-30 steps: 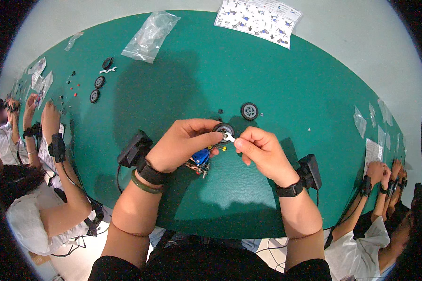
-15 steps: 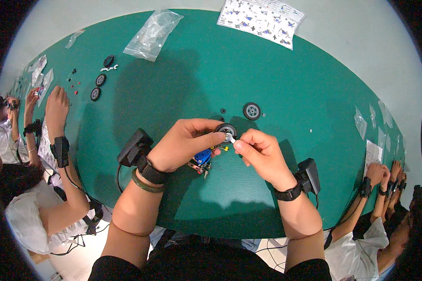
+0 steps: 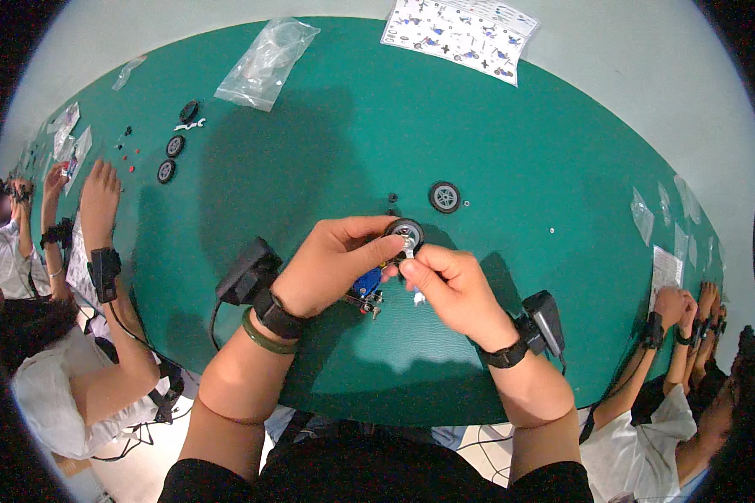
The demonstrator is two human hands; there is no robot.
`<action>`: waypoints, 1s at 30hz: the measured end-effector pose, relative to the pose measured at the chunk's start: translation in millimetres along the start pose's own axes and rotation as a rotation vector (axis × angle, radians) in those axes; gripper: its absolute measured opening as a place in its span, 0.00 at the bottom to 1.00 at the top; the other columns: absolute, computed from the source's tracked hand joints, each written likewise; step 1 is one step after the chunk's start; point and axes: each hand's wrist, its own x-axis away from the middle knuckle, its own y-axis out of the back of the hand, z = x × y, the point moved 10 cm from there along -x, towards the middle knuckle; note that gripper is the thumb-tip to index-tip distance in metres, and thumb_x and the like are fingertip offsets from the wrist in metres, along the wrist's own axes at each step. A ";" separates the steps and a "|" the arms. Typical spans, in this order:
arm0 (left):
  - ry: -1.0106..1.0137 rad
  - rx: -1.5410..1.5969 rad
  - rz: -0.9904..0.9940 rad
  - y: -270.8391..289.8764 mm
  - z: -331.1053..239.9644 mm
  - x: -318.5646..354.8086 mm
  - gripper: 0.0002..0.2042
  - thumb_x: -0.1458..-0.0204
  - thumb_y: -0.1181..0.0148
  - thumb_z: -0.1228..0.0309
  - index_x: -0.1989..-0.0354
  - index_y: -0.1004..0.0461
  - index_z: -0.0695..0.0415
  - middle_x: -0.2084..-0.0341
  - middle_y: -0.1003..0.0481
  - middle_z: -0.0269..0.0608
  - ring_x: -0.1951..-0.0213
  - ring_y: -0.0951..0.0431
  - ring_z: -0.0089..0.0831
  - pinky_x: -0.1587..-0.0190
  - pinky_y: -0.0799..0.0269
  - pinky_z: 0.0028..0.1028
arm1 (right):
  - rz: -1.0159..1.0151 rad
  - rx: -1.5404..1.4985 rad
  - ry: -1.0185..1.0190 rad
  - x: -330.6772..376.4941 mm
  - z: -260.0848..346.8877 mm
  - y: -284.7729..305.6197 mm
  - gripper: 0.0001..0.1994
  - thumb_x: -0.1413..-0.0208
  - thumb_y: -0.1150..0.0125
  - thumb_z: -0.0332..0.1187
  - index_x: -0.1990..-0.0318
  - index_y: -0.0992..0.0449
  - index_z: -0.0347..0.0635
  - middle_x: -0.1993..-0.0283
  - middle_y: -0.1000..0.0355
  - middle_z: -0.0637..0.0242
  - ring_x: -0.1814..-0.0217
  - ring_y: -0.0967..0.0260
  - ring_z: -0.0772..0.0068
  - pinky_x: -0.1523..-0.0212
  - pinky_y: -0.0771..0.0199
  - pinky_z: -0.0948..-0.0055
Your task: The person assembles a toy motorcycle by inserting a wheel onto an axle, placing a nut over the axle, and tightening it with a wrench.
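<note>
My left hand [image 3: 331, 258] is closed on a small black-tyred toy wheel [image 3: 405, 226], its thumb across the wheel's lower edge. Below that hand hangs a blue toy model [image 3: 367, 282] with small metal and yellow parts, partly hidden by my fingers. Pinched between my right thumb and fingers is a small white spanner [image 3: 419, 298], with one end against the wheel's hub and the other poking out below the thumb. The nut or screw at the hub is too small to make out. My right hand [image 3: 455, 289] almost touches the left fingers.
Beyond my hands lie a loose wheel [image 3: 445, 197], a small black part [image 3: 393, 198] and a tiny nut [image 3: 552, 230]. Farther off are a plastic bag [image 3: 268, 63] and an instruction sheet [image 3: 461, 33]. Several people work at both sides; one hand [image 3: 101, 197] rests near wheels [image 3: 175, 146].
My right hand has shifted a little left and down, swinging the spanner so its handle now points toward me. The left hand keeps its hold on the wheel.
</note>
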 end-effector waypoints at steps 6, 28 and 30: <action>-0.055 -0.036 -0.023 1.0 -5.4 -0.5 0.12 0.47 0.44 0.71 0.57 0.27 0.65 0.73 0.26 0.32 0.72 0.29 0.15 0.69 0.32 0.16 | 0.023 -0.019 -0.024 -0.1 1.2 -2.8 0.10 0.43 0.48 0.37 0.68 0.24 0.43 0.83 0.36 0.74 0.80 0.43 0.86 0.80 0.44 0.79; -0.014 -0.032 0.031 9.0 -11.8 1.4 0.13 0.48 0.43 0.70 0.56 0.27 0.63 0.73 0.26 0.32 0.73 0.29 0.15 0.71 0.33 0.15 | 0.051 -0.201 -0.133 -3.9 -6.1 12.4 0.10 0.43 0.47 0.35 0.72 0.29 0.40 0.82 0.34 0.73 0.80 0.39 0.85 0.79 0.39 0.82; 0.022 -0.043 0.046 9.3 -8.8 1.7 0.13 0.49 0.43 0.71 0.55 0.28 0.62 0.70 0.24 0.34 0.72 0.26 0.18 0.69 0.29 0.18 | 0.061 -0.252 -0.174 -2.7 -9.7 8.2 0.10 0.44 0.46 0.34 0.73 0.29 0.40 0.82 0.35 0.74 0.79 0.40 0.86 0.78 0.40 0.82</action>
